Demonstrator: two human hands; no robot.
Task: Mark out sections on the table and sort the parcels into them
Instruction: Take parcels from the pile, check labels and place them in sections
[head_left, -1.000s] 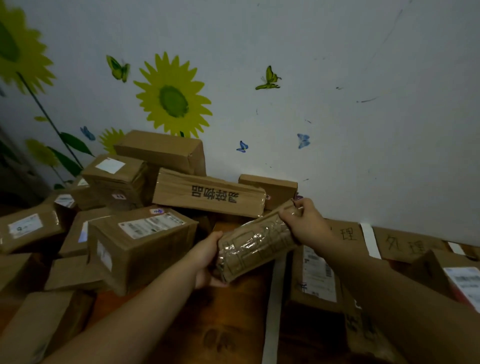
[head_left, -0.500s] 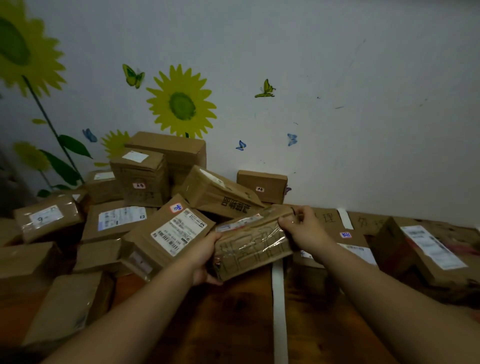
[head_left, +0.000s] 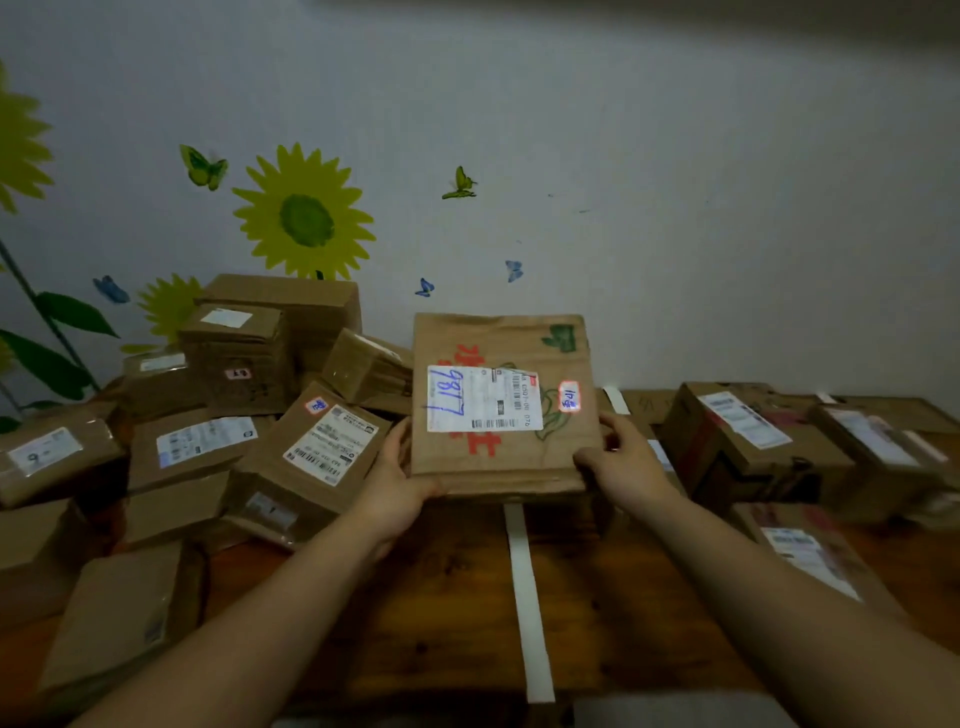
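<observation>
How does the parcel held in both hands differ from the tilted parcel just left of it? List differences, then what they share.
The held parcel is gripped by the left hand and right hand; the tilted parcel leans against other parcels. The held parcel has red print and blue handwriting on its label; the tilted parcel has neither. Both are brown cardboard with white labels.

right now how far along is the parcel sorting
Done: a white tape strip divides the table, and a few parcels lie right of it. In hand: the left hand and right hand hold a flat labelled parcel upright above the strip. Left: the big heap on the left side.
</observation>
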